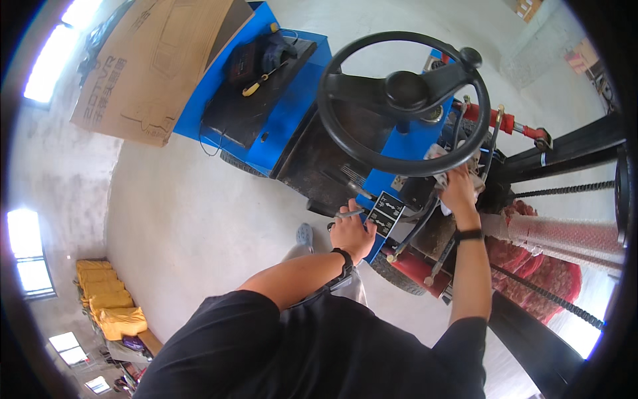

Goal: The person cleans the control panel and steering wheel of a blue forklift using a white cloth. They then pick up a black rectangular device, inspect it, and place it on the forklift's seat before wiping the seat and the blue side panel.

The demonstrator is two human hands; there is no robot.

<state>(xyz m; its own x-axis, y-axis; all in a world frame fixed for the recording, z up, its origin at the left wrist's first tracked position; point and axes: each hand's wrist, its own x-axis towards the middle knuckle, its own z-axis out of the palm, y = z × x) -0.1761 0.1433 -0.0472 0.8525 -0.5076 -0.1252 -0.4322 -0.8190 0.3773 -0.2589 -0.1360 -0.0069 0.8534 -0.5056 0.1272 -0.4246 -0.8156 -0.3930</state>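
Note:
My left hand [353,234] is at the side of a blue forklift-like machine, its fingers curled about a grey control lever [349,213]. The thumb lies along the blue control panel, next to a black label plate with white arrows [385,214]. Beyond the black steering wheel's [407,93] near right rim, my right hand [460,193] is closed on a crumpled, pale, stained rag [436,163]. It presses the rag among hoses and metal parts behind the panel. The fingertips are partly hidden by the wheel rim and the rag.
A black seat base [256,100] carries a yellow-handled screwdriver [256,87]. A large cardboard box [156,66] leans at the far left. On the right are a red hydraulic cylinder [508,122], chains [565,189] and a black mast beam [565,156]. Yellow sacks [109,299] stand along the left wall.

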